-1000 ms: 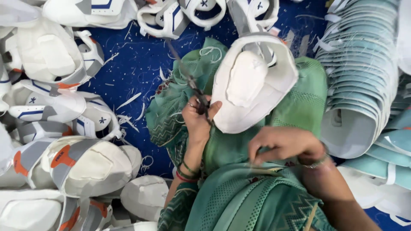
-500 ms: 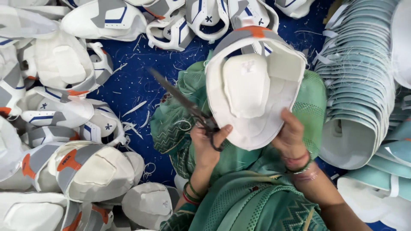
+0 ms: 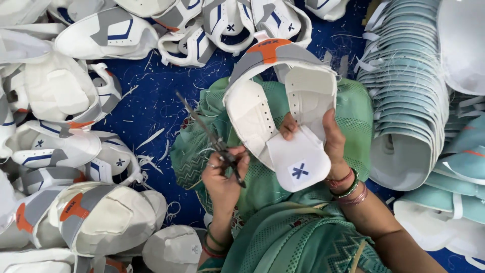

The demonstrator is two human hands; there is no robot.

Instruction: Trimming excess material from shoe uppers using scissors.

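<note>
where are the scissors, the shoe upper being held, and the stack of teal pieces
scissors (image 3: 212,139), head view, on the blades above the left hand (image 3: 225,174)
white shoe upper (image 3: 252,116), head view, on its left side panel, held by the right hand (image 3: 331,144)
stack of teal pieces (image 3: 404,96), head view, on the layered edges

- The white shoe upper with grey and orange panels (image 3: 283,108) in my right hand (image 3: 333,146) looks like smooth matt synthetic leather, perforated along one side.
- The dark metal scissors (image 3: 214,141) in my left hand (image 3: 225,174) look dull.
- My green woven cloth garment (image 3: 283,237) is matt, patterned.
- The dark blue cloth floor covering (image 3: 151,111) looks rough, littered with white threads.
</note>
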